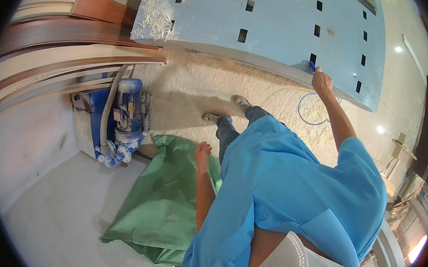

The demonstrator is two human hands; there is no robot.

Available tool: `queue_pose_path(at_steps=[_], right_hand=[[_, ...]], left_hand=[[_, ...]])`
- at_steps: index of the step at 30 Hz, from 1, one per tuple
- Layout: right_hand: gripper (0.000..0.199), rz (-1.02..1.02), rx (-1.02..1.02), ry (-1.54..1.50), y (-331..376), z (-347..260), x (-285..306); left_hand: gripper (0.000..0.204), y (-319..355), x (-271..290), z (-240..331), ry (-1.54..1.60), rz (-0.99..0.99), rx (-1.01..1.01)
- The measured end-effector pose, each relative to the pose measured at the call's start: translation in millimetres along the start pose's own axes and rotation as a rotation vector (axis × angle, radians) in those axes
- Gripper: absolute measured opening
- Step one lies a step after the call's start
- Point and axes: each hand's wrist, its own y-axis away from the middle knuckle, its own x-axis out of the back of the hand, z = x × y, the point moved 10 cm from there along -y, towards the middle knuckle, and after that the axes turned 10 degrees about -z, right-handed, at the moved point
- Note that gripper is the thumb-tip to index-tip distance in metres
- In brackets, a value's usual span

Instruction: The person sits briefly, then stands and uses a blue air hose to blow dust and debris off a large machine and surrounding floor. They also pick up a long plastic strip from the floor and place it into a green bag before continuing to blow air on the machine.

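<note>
My right hand (322, 80) is closed around a blue air blow gun (312, 66), of which only the front end shows past my fingers. Its tip points at the light blue panel (276, 25), close to one of the rectangular slots. A thin blue hose (299, 111) hangs in a loop below my right wrist. My left hand (203, 151) hangs low by my leg with loosely curled fingers and nothing visible in it. Beside and partly behind that forearm is a green woven sack (154, 202); whether the hand touches it I cannot tell.
Sawdust covers the floor (171, 94) and heaps on the panel's left corner. At left stands a dusty blue motor (130, 104) with a grey hose (112, 103). Brown and cream boards (63, 35) are stacked at the far left. A pale wall (32, 156) rises nearer.
</note>
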Motion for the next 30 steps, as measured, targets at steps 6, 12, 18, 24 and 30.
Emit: queue_pose_path(at_steps=[6,12,18,24,30], right_hand=[[0.037,-0.313,-0.086,-1.211,-17,20,-52],[0.034,-0.060,-0.084,-0.784,48,-10,22],[0.039,0.096,0.156,-0.217,118,-173,77],[0.030,0.009,0.281,-0.042,73,-280,50],[0.022,0.072,0.256,0.048,55,-299,39]], left_hand=[[0.024,16,61,-77,0.104,0.073,0.329],[0.029,-32,93,-7,0.181,0.010,0.163],[0.032,-85,99,93,0.127,-0.041,0.011],[0.034,-112,96,145,0.018,-0.141,-0.073],[0.028,-109,137,95,0.038,-0.133,0.055]])
